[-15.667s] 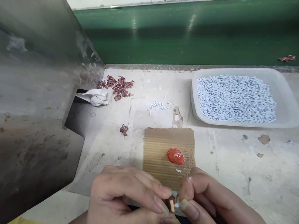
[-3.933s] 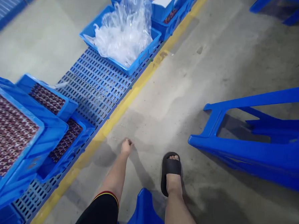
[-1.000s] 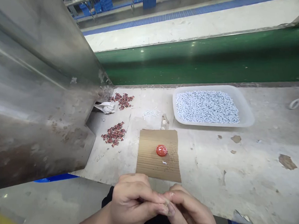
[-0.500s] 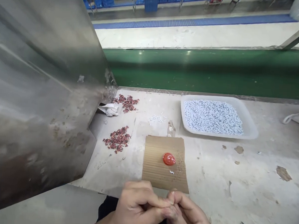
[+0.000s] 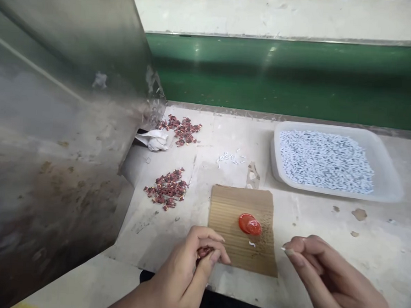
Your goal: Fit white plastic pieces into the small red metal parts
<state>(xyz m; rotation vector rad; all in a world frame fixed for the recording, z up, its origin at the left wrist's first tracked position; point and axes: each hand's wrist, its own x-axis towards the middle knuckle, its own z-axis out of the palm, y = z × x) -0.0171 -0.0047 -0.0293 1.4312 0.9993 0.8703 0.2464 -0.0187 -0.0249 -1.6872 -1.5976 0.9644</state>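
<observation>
Presently, in the head view, my two hands stand apart above the near edge of the counter, whereas half a second ago their fingertips met. My left hand is curled, with a dark red piece held between thumb and fingers and partly hidden by them. My right hand pinches a pale sliver at thumb and fingertip, to the right of the cardboard; the sliver is too small to identify surely. On that cardboard lie a glossy red-orange blob and, just below it, one loose white squiggle. Left of the cardboard is the nearer heap of red pieces, with a farther heap behind it, near the white cloth. A white scatter lies beyond the cardboard, and the translucent tub, holding many pale bits, stands to its right. From the parting of my hands, I judge that red piece and sliver are separate at this point, each under its own grip, the handwork on this pair unfinished.
</observation>
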